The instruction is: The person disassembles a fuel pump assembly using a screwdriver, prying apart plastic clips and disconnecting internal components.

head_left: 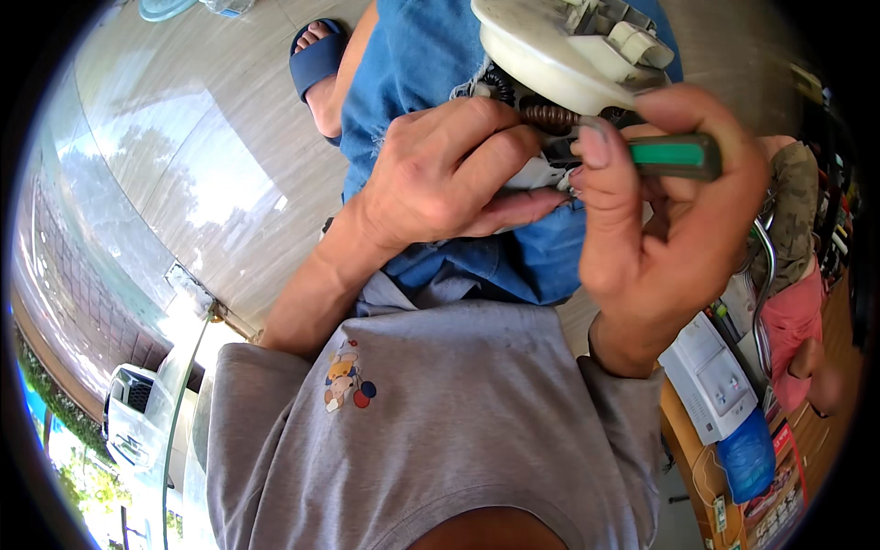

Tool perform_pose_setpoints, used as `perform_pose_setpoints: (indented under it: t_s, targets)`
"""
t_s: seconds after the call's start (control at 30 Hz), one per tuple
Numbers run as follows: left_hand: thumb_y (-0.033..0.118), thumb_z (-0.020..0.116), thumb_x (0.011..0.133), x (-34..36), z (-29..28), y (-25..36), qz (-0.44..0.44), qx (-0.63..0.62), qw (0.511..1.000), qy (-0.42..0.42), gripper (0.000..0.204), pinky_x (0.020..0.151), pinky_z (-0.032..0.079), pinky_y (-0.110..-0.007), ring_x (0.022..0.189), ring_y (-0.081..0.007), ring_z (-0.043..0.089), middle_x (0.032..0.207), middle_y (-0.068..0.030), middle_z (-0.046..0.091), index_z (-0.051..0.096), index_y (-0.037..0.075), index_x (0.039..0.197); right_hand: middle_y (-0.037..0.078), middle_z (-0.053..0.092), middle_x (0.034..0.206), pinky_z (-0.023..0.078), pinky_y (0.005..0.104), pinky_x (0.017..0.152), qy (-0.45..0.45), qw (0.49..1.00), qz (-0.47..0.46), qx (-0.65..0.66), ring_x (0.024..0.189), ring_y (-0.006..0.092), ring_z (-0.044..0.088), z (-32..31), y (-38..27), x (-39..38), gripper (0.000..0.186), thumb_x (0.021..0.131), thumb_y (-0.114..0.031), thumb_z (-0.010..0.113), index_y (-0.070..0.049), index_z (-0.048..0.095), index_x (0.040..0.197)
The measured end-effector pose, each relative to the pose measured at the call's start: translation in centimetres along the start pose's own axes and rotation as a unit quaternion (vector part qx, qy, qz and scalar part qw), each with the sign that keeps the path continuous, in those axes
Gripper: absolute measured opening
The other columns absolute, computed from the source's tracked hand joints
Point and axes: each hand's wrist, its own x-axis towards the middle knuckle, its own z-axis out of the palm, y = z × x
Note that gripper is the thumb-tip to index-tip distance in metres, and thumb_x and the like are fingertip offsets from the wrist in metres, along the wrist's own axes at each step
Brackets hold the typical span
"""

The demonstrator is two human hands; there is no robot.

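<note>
On my lap, over blue jeans, rests a round cream plastic housing (550,50) with moulded brackets on top. Coiled dark wires (500,87) and a brown coiled part (548,115) sit just below it. My left hand (445,170) is closed around a small white piece (532,174) under these coils; its fingertips are partly hidden. My right hand (660,211) grips a tool with a green and black handle (674,158) pointed toward that white piece, thumb raised beside the handle. Where the tool's tip meets the piece is hard to make out.
A sandalled foot (316,78) is on the tiled floor at upper left. Another person in pink (793,312) is at the right, near a wooden bench (683,408) with a white box (706,371), blue bag (747,458) and tools. A glass door (183,376) stands at lower left.
</note>
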Motion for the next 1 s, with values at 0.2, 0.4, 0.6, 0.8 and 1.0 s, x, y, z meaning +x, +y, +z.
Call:
perform_pose_setpoints:
  t_s: [0.2, 0.4, 0.6, 0.8, 1.0]
  targets:
    - [0.031, 0.085, 0.074, -0.1, -0.2, -0.3, 0.019, -0.001, 1.0, 0.009, 0.039, 0.054, 0.053, -0.033, 0.066, -0.0224, 0.063, 0.089, -0.0078, 0.062, 0.066, 0.002, 0.093, 0.007, 0.068, 0.102, 0.05, 0.0237, 0.054, -0.1, 0.97, -0.166, -0.149, 0.066, 0.0115, 0.064, -1.0, 2.3, 0.5, 0.032, 0.088, 0.002, 0.075, 0.004, 0.057, 0.114]
    - [0.022, 0.082, 0.073, -0.5, -0.1, -0.3, 0.009, -0.009, 1.0, 0.001, 0.033, 0.051, 0.05, -0.034, 0.063, -0.0243, 0.06, 0.083, -0.0085, 0.058, 0.063, 0.001, 0.089, 0.006, 0.069, 0.095, 0.051, 0.0279, 0.055, -0.148, 0.958, -0.178, -0.169, 0.063, 0.016, 0.064, -0.5, 1.6, -0.1, 0.027, 0.085, 0.003, 0.075, 0.001, 0.061, 0.108]
    - [0.018, 0.081, 0.07, -2.2, 0.6, -1.4, 0.026, -0.046, 0.998, 0.024, 0.033, 0.054, 0.052, -0.038, 0.071, -0.0287, 0.065, 0.088, -0.0114, 0.062, 0.066, 0.002, 0.095, 0.008, 0.056, 0.079, 0.051, 0.033, 0.052, -0.12, 0.919, -0.251, -0.28, 0.059, 0.0213, 0.061, 1.1, 1.2, -0.8, 0.032, 0.077, 0.004, 0.072, -0.006, 0.066, 0.107]
    - [0.017, 0.076, 0.078, -2.4, -0.7, -0.3, -0.174, -0.105, 0.97, -0.136, 0.032, 0.068, 0.054, -0.039, 0.087, -0.0283, 0.066, 0.097, -0.0101, 0.066, 0.069, 0.005, 0.108, 0.001, 0.041, 0.067, 0.044, 0.0292, 0.04, -0.097, 0.876, -0.315, -0.353, 0.052, 0.0128, 0.052, 1.9, 1.4, -1.6, 0.037, 0.071, -0.002, 0.07, -0.013, 0.066, 0.107]
    - [0.013, 0.069, 0.078, -1.4, -1.2, 0.1, -0.077, -0.08, 0.993, -0.044, 0.029, 0.074, 0.053, -0.035, 0.088, -0.0281, 0.065, 0.1, -0.0138, 0.064, 0.065, 0.002, 0.105, 0.002, 0.048, 0.071, 0.045, 0.0243, 0.042, -0.028, 0.868, -0.36, -0.341, 0.053, 0.0103, 0.051, 2.7, 2.6, -2.6, 0.04, 0.073, -0.006, 0.07, -0.013, 0.067, 0.112]
